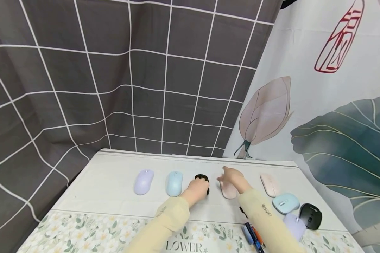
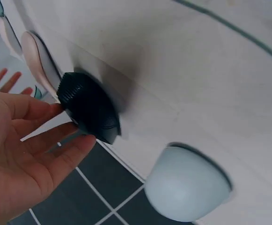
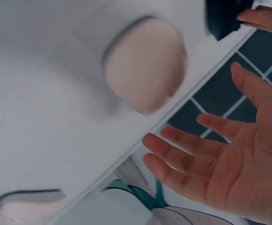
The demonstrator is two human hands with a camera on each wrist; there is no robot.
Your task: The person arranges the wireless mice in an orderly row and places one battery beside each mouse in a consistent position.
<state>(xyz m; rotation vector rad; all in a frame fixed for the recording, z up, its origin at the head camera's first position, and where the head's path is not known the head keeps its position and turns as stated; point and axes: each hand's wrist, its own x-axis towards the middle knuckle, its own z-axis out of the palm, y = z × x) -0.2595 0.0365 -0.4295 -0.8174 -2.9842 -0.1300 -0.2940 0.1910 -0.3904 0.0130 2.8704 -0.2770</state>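
My left hand (image 1: 195,191) holds a black mouse (image 2: 90,108) by its sides, fingertips and thumb against its edges. The mouse is on or close to the white table top; I cannot tell whether it is lifted. Over a pink mouse (image 1: 228,192) is my right hand (image 1: 234,177), its fingers spread and bare. In the right wrist view that pink mouse (image 3: 145,65) lies apart from the right hand (image 3: 234,154). A light blue mouse (image 1: 174,183) and a purple mouse (image 1: 144,182) lie in the same row, left of the left hand.
To the right lie a pale pink mouse (image 1: 270,185), a blue mouse (image 1: 286,203), a purple mouse (image 1: 294,225) and a black mouse (image 1: 310,216). Pens (image 1: 254,237) lie partly beneath the right sleeve. A grey checked curtain (image 1: 145,105) hangs behind the table (image 1: 114,196).
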